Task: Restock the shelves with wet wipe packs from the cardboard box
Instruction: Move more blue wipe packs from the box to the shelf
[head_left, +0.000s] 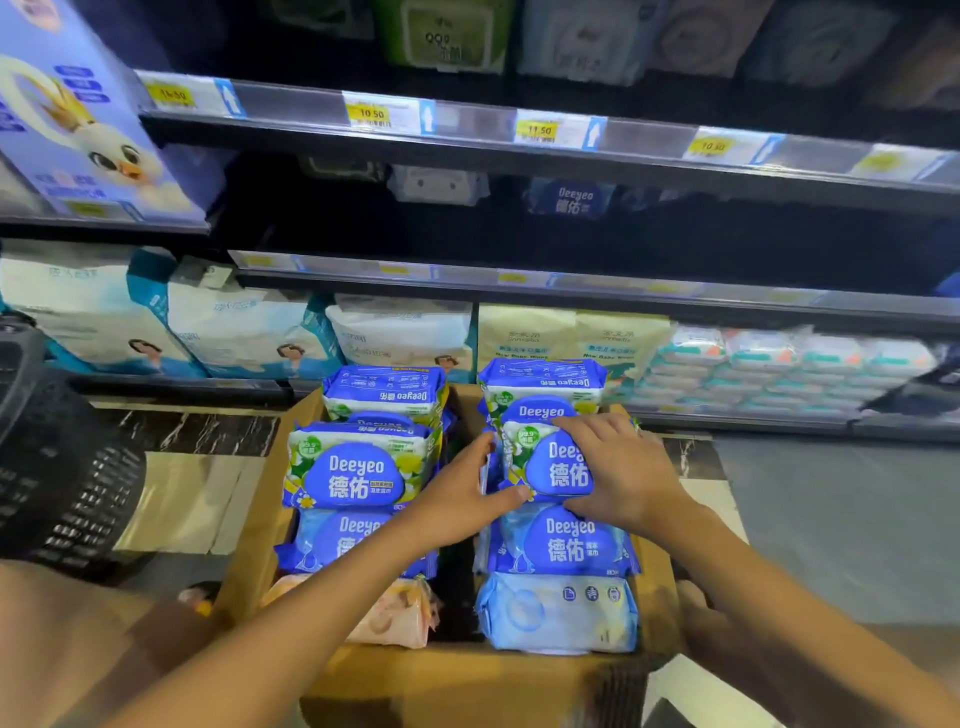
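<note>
An open cardboard box (467, 680) sits on the floor (831, 519) in front of the shelves (467, 150). Eight packs (358, 467) can be counted in it, in two columns of four. Four have a flower print, two are light blue, one is pale blue, and one, at the near left, is pink.

The held pack (550, 462) is a flower-print one, second from the back in the right column. It is inside the box, standing on edge against the pack behind it. The left hand (467, 493) pinches its left side, with the thumb across the lower front edge and the fingers running up the side. The right hand (618, 467) grips the other side, its fingers curled over the top right corner and hiding part of the blue lid.

The upper shelf rail carries five yellow tags (368, 113). On the middle shelf, back in the dark, are one blue pack (571, 200) and one white pack (436, 184). The bottom shelf holds three white-and-teal bags (93, 306), two cream bags (524, 332) and stacked wipes (779, 364) too blurred to count. One black basket (67, 467) sits at the left, and one box with a duck (78, 130) is above it.
</note>
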